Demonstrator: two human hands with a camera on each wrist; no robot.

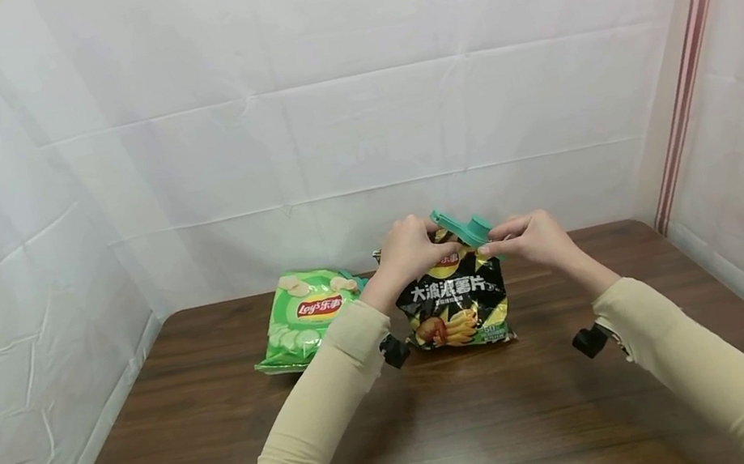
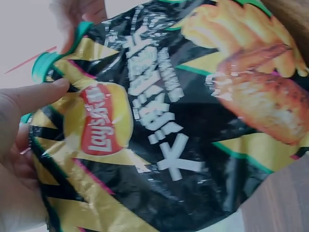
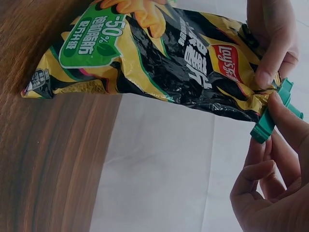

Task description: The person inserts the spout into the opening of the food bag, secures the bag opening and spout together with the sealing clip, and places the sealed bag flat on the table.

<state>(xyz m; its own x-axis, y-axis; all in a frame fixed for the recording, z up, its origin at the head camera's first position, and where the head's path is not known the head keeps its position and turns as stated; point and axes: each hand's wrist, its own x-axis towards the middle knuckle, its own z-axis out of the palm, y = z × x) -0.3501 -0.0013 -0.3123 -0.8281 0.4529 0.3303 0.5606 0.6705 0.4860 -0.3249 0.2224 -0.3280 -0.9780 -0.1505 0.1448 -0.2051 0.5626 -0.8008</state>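
Observation:
A black and yellow Lay's chip bag [image 1: 452, 292] stands upright on the table. My left hand [image 1: 408, 255] pinches its top edge, with the thumb on the front in the left wrist view. A green bag clip [image 3: 263, 128] with a round spout sits at the bag's top right corner, slanting upward to the left in the head view. My right hand [image 1: 530, 240] holds this clip between thumb and fingers. Whether the clip's two bars are closed over the bag is hard to tell. The bag's back is hidden.
To the left, a green Lay's chip bag [image 1: 298, 322] leans back on the table; a teal piece [image 1: 353, 278] shows at its top right, partly hidden by my left arm. The brown wooden table [image 1: 479, 427] meets white cloth walls [image 1: 356, 136] at the back and sides.

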